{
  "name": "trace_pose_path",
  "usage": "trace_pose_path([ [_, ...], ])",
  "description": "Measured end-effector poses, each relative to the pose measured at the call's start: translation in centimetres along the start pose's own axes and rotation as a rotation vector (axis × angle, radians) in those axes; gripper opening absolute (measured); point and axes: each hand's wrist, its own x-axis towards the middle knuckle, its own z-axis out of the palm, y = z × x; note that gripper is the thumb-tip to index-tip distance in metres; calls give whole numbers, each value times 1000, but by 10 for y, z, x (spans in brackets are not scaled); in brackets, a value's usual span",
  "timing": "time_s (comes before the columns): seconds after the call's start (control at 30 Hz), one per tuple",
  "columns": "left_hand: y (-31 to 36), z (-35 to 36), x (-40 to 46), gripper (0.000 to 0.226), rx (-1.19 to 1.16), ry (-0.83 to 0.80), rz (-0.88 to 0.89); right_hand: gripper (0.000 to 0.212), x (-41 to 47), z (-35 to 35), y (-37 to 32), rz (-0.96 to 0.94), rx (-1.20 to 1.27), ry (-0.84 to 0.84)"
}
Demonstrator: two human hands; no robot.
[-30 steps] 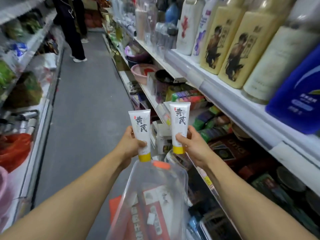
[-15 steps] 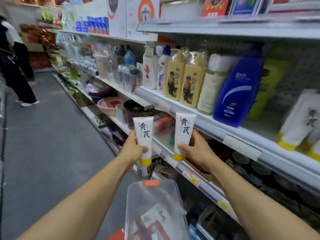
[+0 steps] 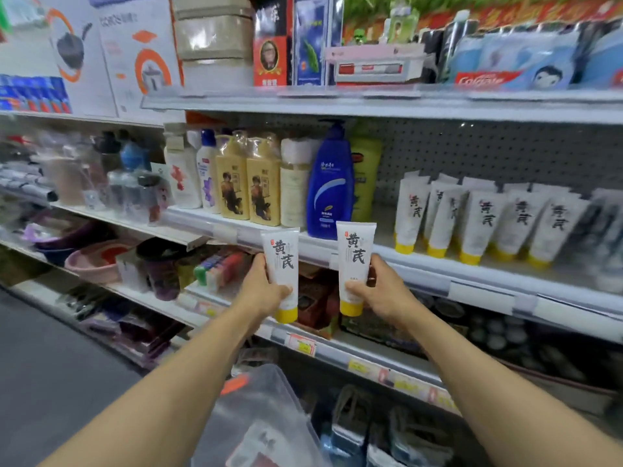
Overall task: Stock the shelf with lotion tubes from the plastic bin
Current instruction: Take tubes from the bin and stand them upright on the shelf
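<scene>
My left hand (image 3: 261,291) grips a white lotion tube (image 3: 282,264) with a yellow cap, held upright with the cap down. A second identical tube (image 3: 354,261) stands cap down in my right hand (image 3: 381,291). Both tubes are in front of the middle shelf's edge (image 3: 421,261). On that shelf to the right stands a row of several matching tubes (image 3: 478,220). The clear plastic bin (image 3: 259,412) sits low between my forearms, its contents blurred.
Shampoo bottles, including a blue pump bottle (image 3: 332,190), fill the shelf left of the tube row. A gap lies between the green bottle (image 3: 365,183) and the tubes. Toothpaste boxes line the top shelf. Basins and packets crowd the lower shelves. The aisle floor is at lower left.
My view has swung right and up from the aisle to face the shelf. Both hands have kept their tubes and now hold them higher, at the middle shelf's edge.
</scene>
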Motion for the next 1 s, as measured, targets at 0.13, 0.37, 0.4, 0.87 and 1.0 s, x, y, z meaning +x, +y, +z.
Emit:
trace_pose_path([
  [0.13,21,37,0,57,-9,-120,18,54,-16,-42,13,63,3,104],
  [0.37,55,113,0,61,5,-274,95,52,-39,-118,38,120,-49,296],
  [0.4,60,124,1,59,12,-292,103,52,-42,-130,42,130,-67,325],
  [0.87,111,288,18,61,-25,-365,233,41,-12,-268,109,228,-66,651],
  [1.0,118,317,22,52,-27,-345,234,37,9,-279,125,268,-108,633],
])
